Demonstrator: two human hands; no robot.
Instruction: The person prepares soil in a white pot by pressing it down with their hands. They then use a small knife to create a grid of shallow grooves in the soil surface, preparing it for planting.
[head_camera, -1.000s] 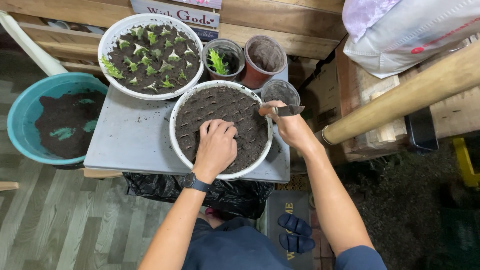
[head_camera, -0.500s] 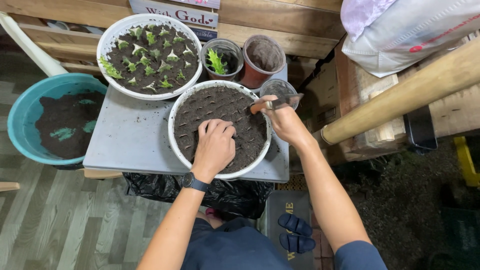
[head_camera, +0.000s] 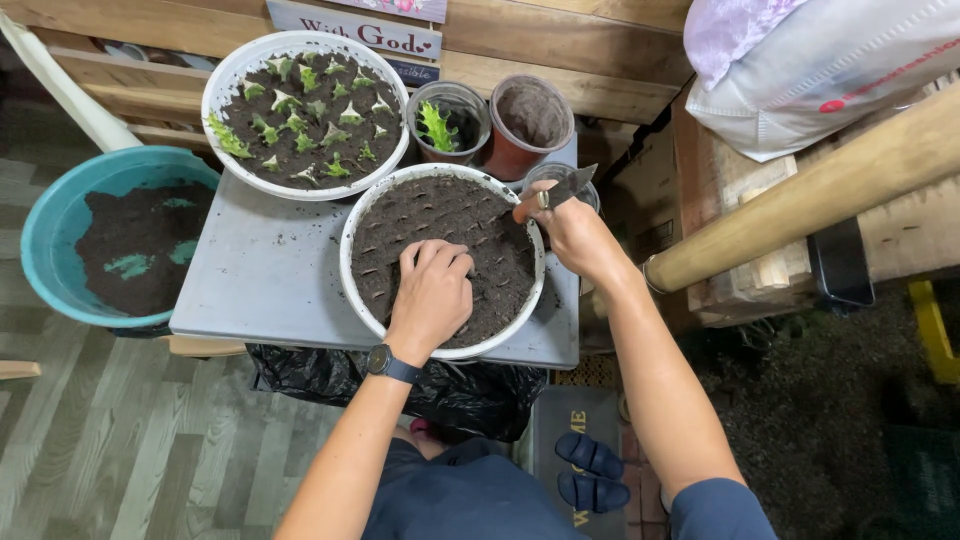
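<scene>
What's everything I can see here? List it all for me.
Table: one, grey, centre.
Soil bowl: one, white, on the table, dark soil pressed with rows of slots.
Cuttings bowl: one, white, behind it, soil with small green cuttings.
Tub: one, teal, left of the table, some soil inside.
Pots: two, one clear with a green sprig, one reddish with soil, at the table's back.
Sacks: two, white, upper right.
Pole: one, wooden, right.
Slippers: one pair, dark blue, on a mat.
Left hand: pressing the soil, watch on wrist.
Right hand: gripping a knife.
</scene>
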